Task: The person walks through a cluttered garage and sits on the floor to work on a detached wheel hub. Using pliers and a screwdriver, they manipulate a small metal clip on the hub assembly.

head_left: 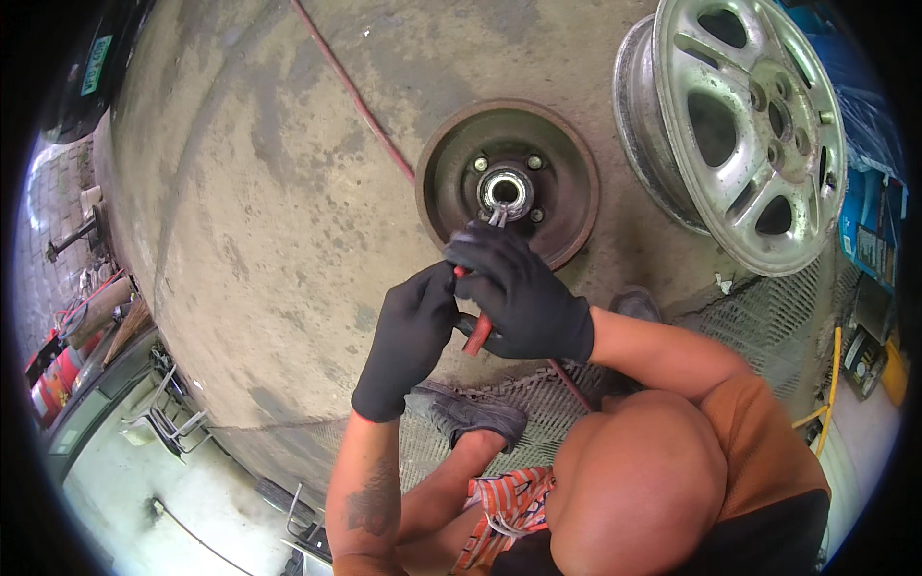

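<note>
Landmark: brake drum [507, 182], lying flat on the concrete floor [269, 192] with its open face up.
Hub bore: the bright metal ring of the hub [505, 188] sits at the centre of the drum; stud heads stand around it.
Drum contents: only the hub ring and studs show inside the drum; whether a clip or seal sits in the bore, you cannot tell.
Tool: pliers [480, 322] with red and black handles; the metal tips [497, 217] reach the near edge of the hub ring.
Tool long axis: runs from the handles, on your side of the drum, up and slightly right into the drum centre.
Right hand [523, 293]: black glove, closed over the upper handles, just on the near side of the drum rim; this is your nearer hand to the hub.
Left hand [408, 336]: black glove, wrapped on the lower handles, further from the drum, touching your right hand.
Hands together: both clamp the one tool, pressed side by side.
Direction of work: the hub lies ahead of your hands, along the tool axis.
Beside the drum: an alloy wheel [740, 125] leans to its right; a red hose [355, 96] runs past its left edge.
Near side of the drum: your shoe [466, 413] rests on a metal grating [768, 317].
</note>
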Demonstrator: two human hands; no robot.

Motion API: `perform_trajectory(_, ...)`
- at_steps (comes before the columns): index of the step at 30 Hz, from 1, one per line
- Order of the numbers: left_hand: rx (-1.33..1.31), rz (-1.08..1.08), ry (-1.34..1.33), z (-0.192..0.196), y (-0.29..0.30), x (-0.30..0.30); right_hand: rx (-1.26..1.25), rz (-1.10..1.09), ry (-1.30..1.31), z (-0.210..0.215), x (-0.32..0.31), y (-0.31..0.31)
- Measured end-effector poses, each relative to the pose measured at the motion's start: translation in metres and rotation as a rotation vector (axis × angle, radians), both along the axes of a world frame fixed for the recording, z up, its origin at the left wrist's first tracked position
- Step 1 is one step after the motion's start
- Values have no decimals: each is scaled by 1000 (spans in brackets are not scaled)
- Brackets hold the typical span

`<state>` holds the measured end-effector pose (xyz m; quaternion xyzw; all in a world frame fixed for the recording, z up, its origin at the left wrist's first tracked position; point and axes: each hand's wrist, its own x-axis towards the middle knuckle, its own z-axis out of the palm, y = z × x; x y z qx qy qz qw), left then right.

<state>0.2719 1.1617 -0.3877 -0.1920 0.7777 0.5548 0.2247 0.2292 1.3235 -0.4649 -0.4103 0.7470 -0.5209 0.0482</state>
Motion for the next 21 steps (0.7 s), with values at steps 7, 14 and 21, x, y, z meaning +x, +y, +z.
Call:
perform_trajectory(7, -305, -321, 300, -21, -11, 12, 103, 19, 52, -13, 10, -7)
perform_trajectory(14, -216, -268, 163, -18, -15, 8, 70, 75, 3, -9, 5, -4)
perform_trajectory(21, -79, -203, 123, -11, -16, 1, 51, 92, -73, -3, 7, -2)
